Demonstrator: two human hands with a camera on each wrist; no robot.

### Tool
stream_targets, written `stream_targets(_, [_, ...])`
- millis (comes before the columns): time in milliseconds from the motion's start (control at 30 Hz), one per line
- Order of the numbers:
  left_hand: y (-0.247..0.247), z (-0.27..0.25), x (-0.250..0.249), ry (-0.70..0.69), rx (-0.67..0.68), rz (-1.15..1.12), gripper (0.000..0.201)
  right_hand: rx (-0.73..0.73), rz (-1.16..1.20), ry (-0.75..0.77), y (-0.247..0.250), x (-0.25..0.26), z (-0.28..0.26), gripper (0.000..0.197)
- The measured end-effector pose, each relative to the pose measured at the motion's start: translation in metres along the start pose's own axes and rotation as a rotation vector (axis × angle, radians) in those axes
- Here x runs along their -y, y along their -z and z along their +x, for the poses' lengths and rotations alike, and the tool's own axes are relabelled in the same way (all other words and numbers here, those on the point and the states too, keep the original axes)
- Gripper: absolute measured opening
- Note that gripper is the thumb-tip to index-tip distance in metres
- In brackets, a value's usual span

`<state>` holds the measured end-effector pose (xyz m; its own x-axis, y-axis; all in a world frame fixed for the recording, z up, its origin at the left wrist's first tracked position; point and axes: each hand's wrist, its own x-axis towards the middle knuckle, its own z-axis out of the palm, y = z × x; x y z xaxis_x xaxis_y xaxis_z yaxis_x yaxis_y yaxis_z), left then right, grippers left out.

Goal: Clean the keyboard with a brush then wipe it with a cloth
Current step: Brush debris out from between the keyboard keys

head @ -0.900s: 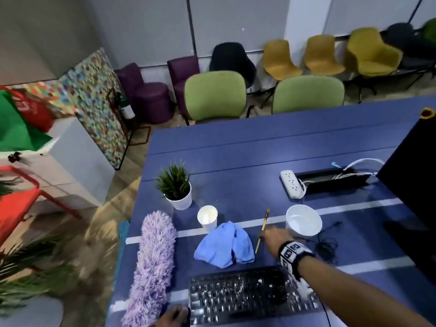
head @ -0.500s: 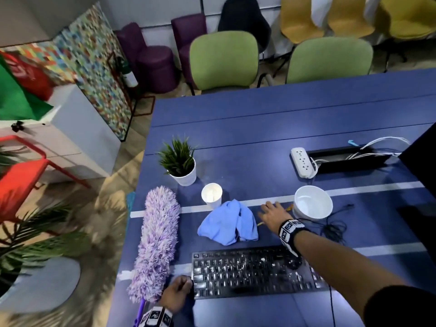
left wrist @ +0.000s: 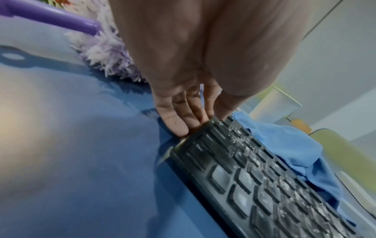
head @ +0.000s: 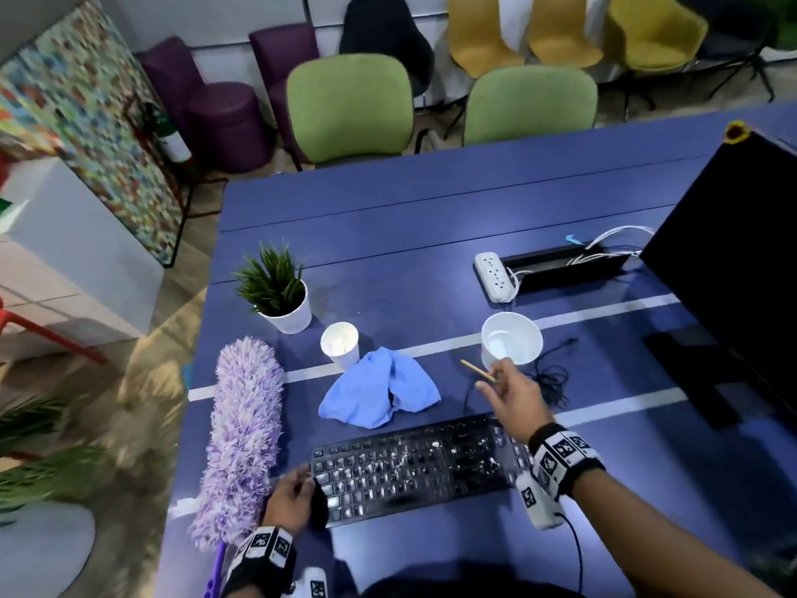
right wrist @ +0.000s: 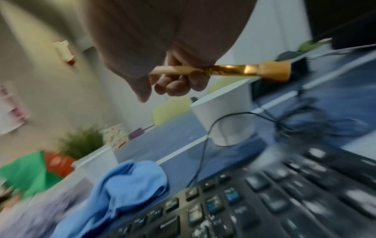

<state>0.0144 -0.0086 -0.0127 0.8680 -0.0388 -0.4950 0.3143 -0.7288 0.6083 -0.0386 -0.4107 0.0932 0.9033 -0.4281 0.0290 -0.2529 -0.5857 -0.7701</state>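
Head view: a black keyboard (head: 414, 463), speckled with white crumbs, is seen lying near the front edge of the blue worktop (head: 431, 217). Its left end is touched by the straight fingers (left wrist: 175, 122) of the left hand (head: 287, 502), which are laid against the edge and closed round nothing. A thin brush (right wrist: 219, 70) with a gold ferrule is pinched in the curled fingers of the right hand (head: 513, 390), held in the air above the keyboard's far right corner. A crumpled blue cloth (head: 379, 392) is left just behind the keyboard, toward the worktop's middle. Behind the cloth a small white cup (head: 340, 344) is stood; its inside looks white, and what it holds cannot be told. A white bowl (head: 511, 338) is stood beyond the right hand, with something clear and watery apparently inside. A potted plant (head: 276, 291) is placed near the left edge, and a purple duster (head: 243, 433) is laid along that edge beside the keyboard.
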Motion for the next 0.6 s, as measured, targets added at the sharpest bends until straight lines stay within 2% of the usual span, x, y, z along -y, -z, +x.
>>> stream_targets(133, [-0.003,0.002,-0.006,0.045,-0.021,-0.061,0.026,-0.298,0.076,-0.298,0.033,-0.026,-0.03,0.038])
stream_targets(233, [-0.007,0.009,0.001,0.079,-0.02,-0.07,0.018,-0.399,0.172,-0.472,0.045,-0.053,-0.042,0.054])
stream_targets(300, [-0.009,0.009,-0.001,0.093,-0.038,-0.077,0.017,-0.433,0.149,-0.507,0.049,-0.063,-0.047,0.062])
stream_targets(433, [-0.015,0.011,-0.005,0.112,-0.058,-0.079,0.009,-0.385,-0.023,-0.587,0.059,-0.076,-0.059,0.067])
stream_targets(533, [-0.018,0.015,-0.003,0.099,-0.059,-0.129,0.038,-0.294,-0.071,-0.622,0.061,-0.085,-0.066,0.068])
stream_targets(600, [-0.018,0.011,-0.009,0.098,-0.042,-0.134,0.043,-0.193,-0.108,-0.694,0.064,-0.093,-0.066,0.06])
